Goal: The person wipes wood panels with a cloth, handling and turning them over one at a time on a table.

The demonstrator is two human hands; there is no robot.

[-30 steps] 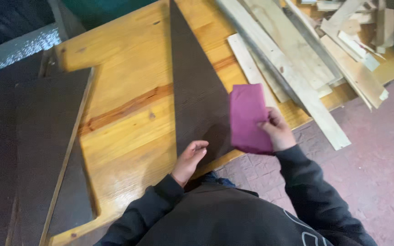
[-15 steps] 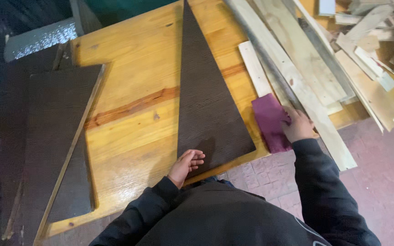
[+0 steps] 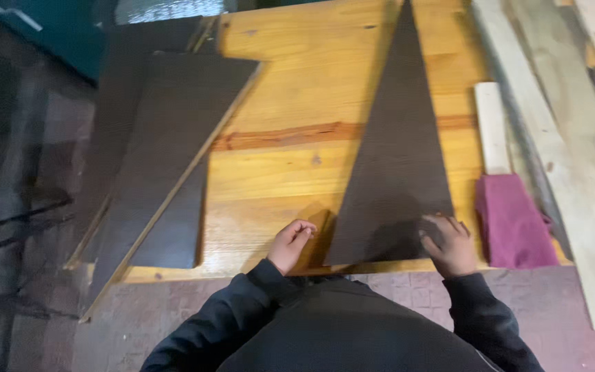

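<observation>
The right hand [image 3: 452,244] lies on the near right corner of the dark triangular panel [image 3: 397,172], fingers spread and pressing down on its face rather than clasping anything. The left hand [image 3: 290,242] sits just beside the panel's near left corner, fingers loosely curled; whether this grip touches the panel's edge or only the wood beside it cannot be told, since shadow covers the spot.

The panel lies flat on the yellow wooden surface [image 3: 284,103], its wide base along the near edge and its point running away toward the far side. A broad strip of bare wood lies open to its left. To its right, a folded magenta cloth [image 3: 513,222] lies close by, apart from the right hand. Beyond the cloth, pale wooden planks [image 3: 552,138] crowd the right side and overhang the near edge.

At the left, more dark panels [image 3: 166,138] are stacked aslant, overhanging the surface's edge. Their far ends are blurred, and the plank ends are cut off by the frame.
</observation>
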